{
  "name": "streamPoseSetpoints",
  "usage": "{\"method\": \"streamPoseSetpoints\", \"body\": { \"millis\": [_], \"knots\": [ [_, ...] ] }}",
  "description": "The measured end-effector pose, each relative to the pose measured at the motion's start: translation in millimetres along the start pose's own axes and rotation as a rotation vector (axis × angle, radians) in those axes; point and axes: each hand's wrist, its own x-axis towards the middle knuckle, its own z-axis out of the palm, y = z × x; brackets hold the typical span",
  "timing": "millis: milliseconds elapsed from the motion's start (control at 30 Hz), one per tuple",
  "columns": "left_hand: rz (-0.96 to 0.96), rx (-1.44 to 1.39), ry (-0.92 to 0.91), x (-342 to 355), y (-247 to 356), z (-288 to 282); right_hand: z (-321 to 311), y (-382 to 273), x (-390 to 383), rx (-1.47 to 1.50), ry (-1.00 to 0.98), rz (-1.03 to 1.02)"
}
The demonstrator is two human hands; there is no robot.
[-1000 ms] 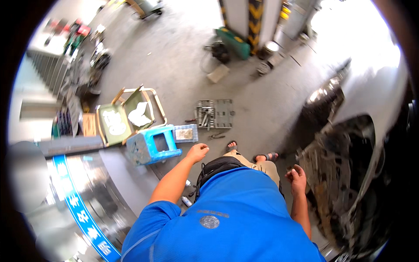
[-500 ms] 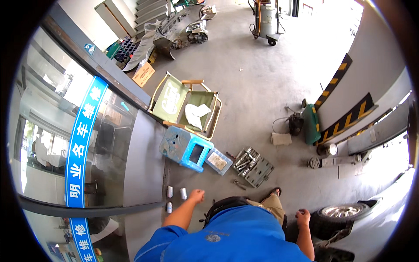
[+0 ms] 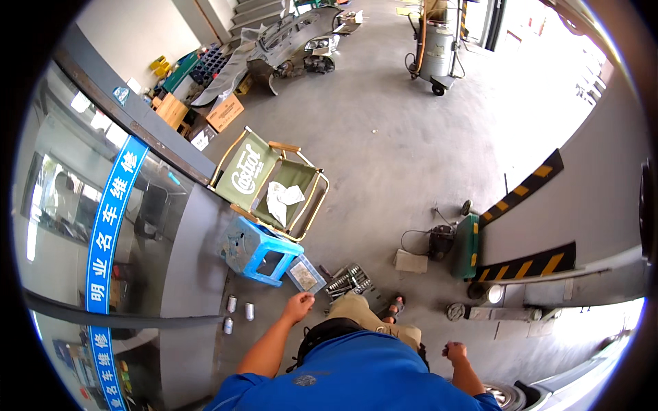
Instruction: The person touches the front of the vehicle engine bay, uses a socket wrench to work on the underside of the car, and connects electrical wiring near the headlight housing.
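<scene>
My left hand (image 3: pixel 299 307) is out in front on the left, its fingers curled in, and no object shows in it. Below it in depth, on the floor, lie a shallow blue box (image 3: pixel 306 275) and an opened socket set (image 3: pixel 350 280), partly covered by my leg. My right hand (image 3: pixel 454 351) hangs on the right with bent fingers, apart from everything; nothing is seen in it. The nearest thing to it is a car wheel (image 3: pixel 506 395) at the lower edge, mostly cut off.
A blue plastic stool (image 3: pixel 259 251) and a green folding chair (image 3: pixel 291 179) holding a white cloth (image 3: pixel 282 200) stand left. Cans (image 3: pixel 249 312) are by the glass wall. Ahead is a wheeled tank (image 3: pixel 437 56); a green case (image 3: pixel 468 247) leans by the striped wall at right.
My view has shifted forward and right; stool, chair and cans now sit further left, and my leg covers part of the socket set. Both hands have swung, still curled.
</scene>
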Motion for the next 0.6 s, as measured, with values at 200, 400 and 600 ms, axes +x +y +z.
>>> {"method": "streamPoseSetpoints", "body": {
  "millis": [200, 400, 600],
  "knots": [
    [-0.04, 0.006, 0.055, 35.5, 56.7, 36.5, -5.4, -168.7, 117.5, 0.109, 0.035, -0.194],
    [-0.665, 0.001, 0.033, 38.9, -65.1, -0.3, 104.9, -311.0, 143.3, -0.17, -0.186, -0.344],
    [-0.356, 0.375, 0.181, 251.1, -38.5, -72.5, 141.3, -361.8, 210.2, -0.22, -0.034, -0.164]
  ]
}}
